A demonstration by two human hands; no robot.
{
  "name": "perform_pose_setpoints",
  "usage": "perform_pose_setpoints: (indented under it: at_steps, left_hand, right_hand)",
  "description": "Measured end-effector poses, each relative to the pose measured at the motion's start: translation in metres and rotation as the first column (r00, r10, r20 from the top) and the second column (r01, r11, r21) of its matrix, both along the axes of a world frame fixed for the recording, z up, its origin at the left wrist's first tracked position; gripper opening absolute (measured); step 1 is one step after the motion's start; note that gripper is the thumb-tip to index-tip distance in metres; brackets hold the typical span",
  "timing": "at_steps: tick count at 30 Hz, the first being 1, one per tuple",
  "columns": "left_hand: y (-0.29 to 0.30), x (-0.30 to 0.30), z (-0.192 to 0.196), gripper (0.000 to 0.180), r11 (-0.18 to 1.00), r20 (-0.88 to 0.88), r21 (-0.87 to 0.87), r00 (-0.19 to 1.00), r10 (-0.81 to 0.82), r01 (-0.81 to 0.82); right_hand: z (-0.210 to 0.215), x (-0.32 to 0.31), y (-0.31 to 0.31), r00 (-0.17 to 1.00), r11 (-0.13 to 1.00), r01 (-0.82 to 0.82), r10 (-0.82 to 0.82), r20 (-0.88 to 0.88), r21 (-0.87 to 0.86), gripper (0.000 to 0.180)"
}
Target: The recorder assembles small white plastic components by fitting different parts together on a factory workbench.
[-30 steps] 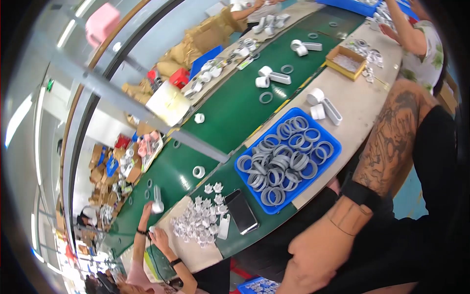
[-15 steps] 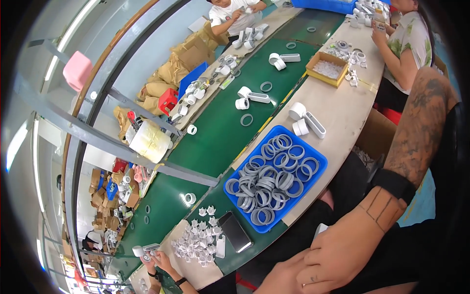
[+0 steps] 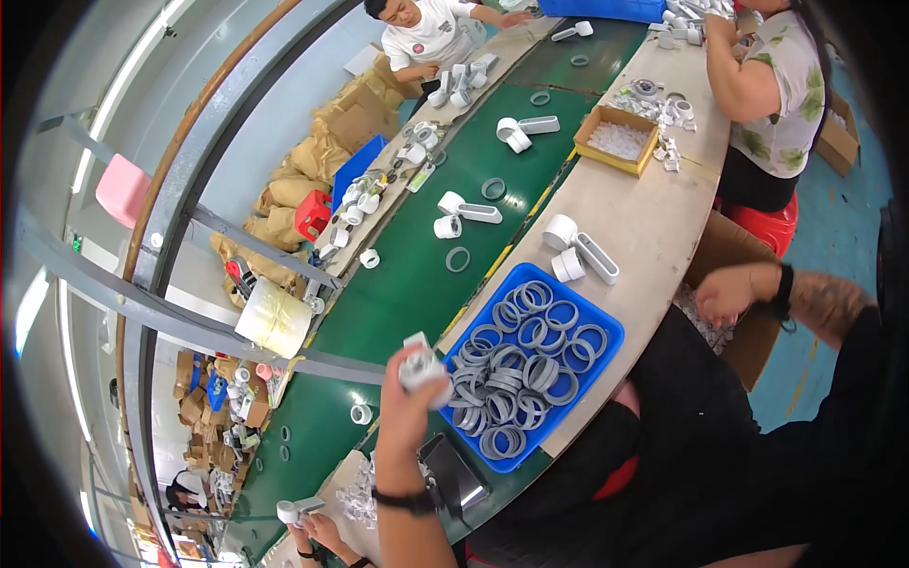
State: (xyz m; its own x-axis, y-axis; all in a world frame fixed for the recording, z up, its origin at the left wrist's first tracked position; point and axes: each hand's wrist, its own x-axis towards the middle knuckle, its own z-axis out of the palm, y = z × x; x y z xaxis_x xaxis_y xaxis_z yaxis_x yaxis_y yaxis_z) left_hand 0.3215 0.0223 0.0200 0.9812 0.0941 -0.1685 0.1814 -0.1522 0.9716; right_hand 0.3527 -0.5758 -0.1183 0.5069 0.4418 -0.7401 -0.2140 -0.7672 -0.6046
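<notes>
My left hand [image 3: 407, 407], wearing a black wristband, is raised beside the left edge of the blue tray. Its fingers are wrapped round a white plastic part [image 3: 419, 367] with a round end. Many grey rings [image 3: 516, 369] lie heaped in the blue tray [image 3: 606, 352]. At the right, my right hand [image 3: 734, 295] hangs over a cardboard box [image 3: 753, 355] that holds small white pieces. Its fingers are curled, and whatever they may hold is hidden. Past the tray, a white plastic assembly [image 3: 597, 257] with round cups and a slotted handle rests on the table.
A dark phone [image 3: 456, 473] lies near a pile of small white clips [image 3: 358, 492]. Further assemblies [image 3: 469, 210] and loose rings sit on the green conveyor belt [image 3: 379, 293]. A yellow-edged box [image 3: 615, 140] stands farther along. Co-workers sit across and at the far right.
My hands have separated from above my lap. The left has come up beside the tray with the white part; the right has gone over to the cardboard box. The view has shifted slightly.
</notes>
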Motion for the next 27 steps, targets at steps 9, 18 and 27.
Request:
perform_pose_setpoints:
  at_steps: [9,18,27]
  left_hand:
    - [0.004,0.110,-0.094,0.084,0.262,0.290,0.907,0.939,0.183,-0.331]
    - [0.025,-0.076,-0.129,0.044,0.601,0.486,0.557,0.811,0.324,-0.574]
    - [0.022,-0.204,-0.173,0.031,0.154,0.667,0.713,0.729,0.153,-0.684]
  right_hand:
    - [-0.179,-0.106,-0.093,0.757,0.772,0.634,-0.632,-0.167,-0.044,0.026]
    - [-0.290,-0.126,-0.148,0.491,0.604,0.796,-0.617,0.616,-0.029,0.041]
    - [-0.100,0.000,0.003,0.827,0.946,0.041,0.149,0.542,-0.323,0.062]
